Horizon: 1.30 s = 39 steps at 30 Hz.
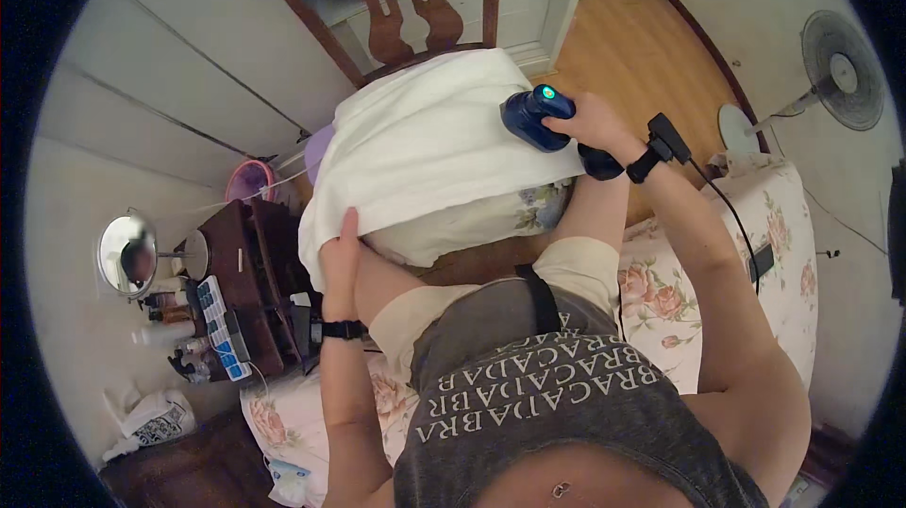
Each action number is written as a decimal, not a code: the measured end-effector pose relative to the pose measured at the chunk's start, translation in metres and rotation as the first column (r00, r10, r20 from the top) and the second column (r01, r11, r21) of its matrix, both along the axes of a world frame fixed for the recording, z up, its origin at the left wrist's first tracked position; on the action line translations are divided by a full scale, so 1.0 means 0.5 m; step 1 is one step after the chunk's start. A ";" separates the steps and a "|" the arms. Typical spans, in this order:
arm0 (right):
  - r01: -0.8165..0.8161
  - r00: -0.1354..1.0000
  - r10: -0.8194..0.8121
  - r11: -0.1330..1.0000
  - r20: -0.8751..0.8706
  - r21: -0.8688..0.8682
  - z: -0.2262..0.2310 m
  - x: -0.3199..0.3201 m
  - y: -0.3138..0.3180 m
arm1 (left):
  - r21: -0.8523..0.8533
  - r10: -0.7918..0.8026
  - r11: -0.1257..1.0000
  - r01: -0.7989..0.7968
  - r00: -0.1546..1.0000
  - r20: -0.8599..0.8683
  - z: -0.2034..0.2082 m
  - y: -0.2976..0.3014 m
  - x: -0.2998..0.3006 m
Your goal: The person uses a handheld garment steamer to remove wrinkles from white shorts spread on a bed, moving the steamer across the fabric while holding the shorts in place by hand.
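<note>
R hand (596,121) fingers clamped on dark-blue, rounded, plastic-looking handheld device w/ green light (534,123), just L of wrist, long axis part-hidden, at R side of soft, creased white cloth (425,130); L hand (338,258) thumb over cloth's near-L edge, other fingers hidden, grip can't tell.

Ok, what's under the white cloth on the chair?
Floral fabric shows beneath the cloth at its near edge. Whatever else lies under it is covered, so I can't tell.
</note>
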State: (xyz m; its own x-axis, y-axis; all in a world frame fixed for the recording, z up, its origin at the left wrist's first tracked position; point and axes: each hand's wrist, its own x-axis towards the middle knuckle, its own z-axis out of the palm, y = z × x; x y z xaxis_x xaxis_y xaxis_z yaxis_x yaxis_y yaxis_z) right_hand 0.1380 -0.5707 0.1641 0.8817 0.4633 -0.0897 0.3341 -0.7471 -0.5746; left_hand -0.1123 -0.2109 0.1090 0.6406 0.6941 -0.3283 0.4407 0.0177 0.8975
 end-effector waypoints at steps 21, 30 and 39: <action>-0.311 0.950 0.310 0.931 -0.033 -0.191 -0.030 -0.045 0.135 | 0.018 0.267 0.956 -0.294 0.890 0.370 -0.131 -0.026 -0.073; -0.027 1.000 0.026 0.996 -0.014 -0.081 0.067 -0.026 -0.008 | 0.813 -0.818 0.324 0.485 0.575 -0.017 -0.106 -0.278 0.077; 0.018 0.996 -0.014 0.998 0.085 -0.054 0.060 -0.009 -0.091 | 0.843 -0.898 0.065 0.535 0.399 -0.184 -0.192 -0.409 0.209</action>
State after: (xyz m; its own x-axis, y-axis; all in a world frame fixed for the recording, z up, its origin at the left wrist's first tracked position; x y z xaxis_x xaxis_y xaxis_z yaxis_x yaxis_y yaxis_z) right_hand 0.1335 -0.6164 0.1942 0.8945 0.4454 -0.0390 0.3676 -0.7822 -0.5030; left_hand -0.0078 -0.4156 0.0128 0.8714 -0.3876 0.3008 -0.4831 -0.7849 0.3880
